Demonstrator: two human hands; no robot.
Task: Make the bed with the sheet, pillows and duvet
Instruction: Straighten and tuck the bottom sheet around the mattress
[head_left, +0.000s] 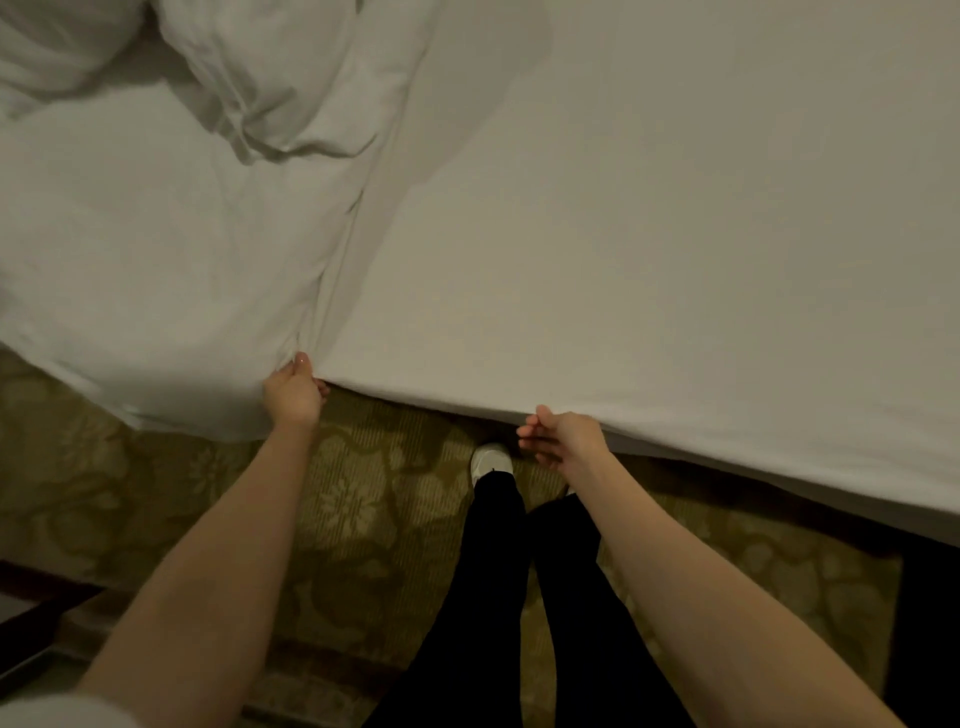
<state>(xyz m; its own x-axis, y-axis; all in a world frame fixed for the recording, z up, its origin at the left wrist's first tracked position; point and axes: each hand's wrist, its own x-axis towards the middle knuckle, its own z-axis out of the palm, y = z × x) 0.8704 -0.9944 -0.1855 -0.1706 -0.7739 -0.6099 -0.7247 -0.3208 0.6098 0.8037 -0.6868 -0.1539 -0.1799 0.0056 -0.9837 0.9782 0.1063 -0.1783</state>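
Note:
A smooth white sheet (649, 234) covers the mattress across the right and middle of the view. On the left lies a rumpled white duvet (156, 234), its edge hanging over the bed's side toward the floor. My left hand (293, 392) grips the duvet's edge at the bed's side, thumb on top. My right hand (563, 434) is at the sheet's edge over the mattress side, fingers loosely curved, holding nothing that I can see. A bunched white pillow or duvet fold (270, 78) lies at the top left.
Patterned gold carpet (363, 509) runs along the bed. My legs in black trousers and a white shoe (491, 460) stand close to the bed's side. Dark furniture (31, 618) sits at the lower left, and a dark bed base (924, 597) at the lower right.

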